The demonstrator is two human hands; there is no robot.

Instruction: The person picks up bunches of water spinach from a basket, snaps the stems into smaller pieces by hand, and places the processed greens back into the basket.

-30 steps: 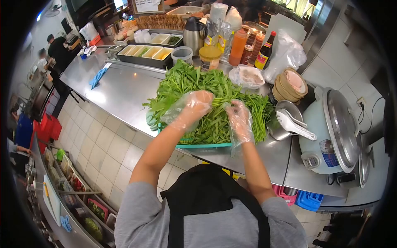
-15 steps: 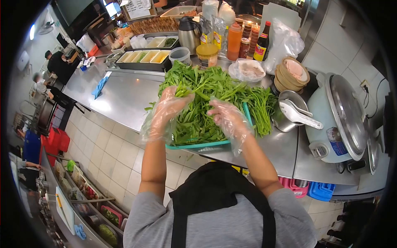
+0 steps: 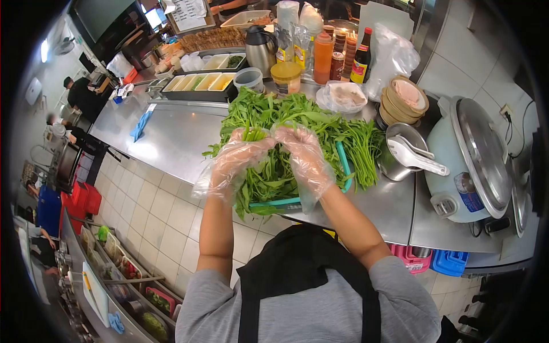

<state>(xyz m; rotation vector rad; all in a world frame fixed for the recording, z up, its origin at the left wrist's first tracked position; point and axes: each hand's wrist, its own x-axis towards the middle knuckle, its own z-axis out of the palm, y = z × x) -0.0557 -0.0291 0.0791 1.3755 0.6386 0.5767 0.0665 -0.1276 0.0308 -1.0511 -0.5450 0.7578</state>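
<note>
A large heap of leafy greens (image 3: 286,107), which look like water spinach, overflows a teal basket (image 3: 345,167) at the counter's front edge. My left hand (image 3: 243,155), in a loose clear plastic glove, is closed around a small bunch of green stems (image 3: 253,135) above the heap. Right beside it, my right hand (image 3: 304,153), gloved the same way, has its fingers pinched together at the greens; the fingertips are partly hidden. More long stems (image 3: 366,157) lie over the basket's right side.
A steel pot (image 3: 394,163) with a white ladle (image 3: 417,157) and a big rice cooker (image 3: 466,160) stand to the right. Behind the greens are a round tub (image 3: 249,80), sauce bottles (image 3: 323,57) and a topping tray (image 3: 200,84). A blue cloth (image 3: 141,123) lies left. Co-workers stand far left.
My right hand has moved left and up to meet my left hand, and its fingers have closed. My left hand keeps its bunch of stems. Some leaves now hang over the basket's front rim.
</note>
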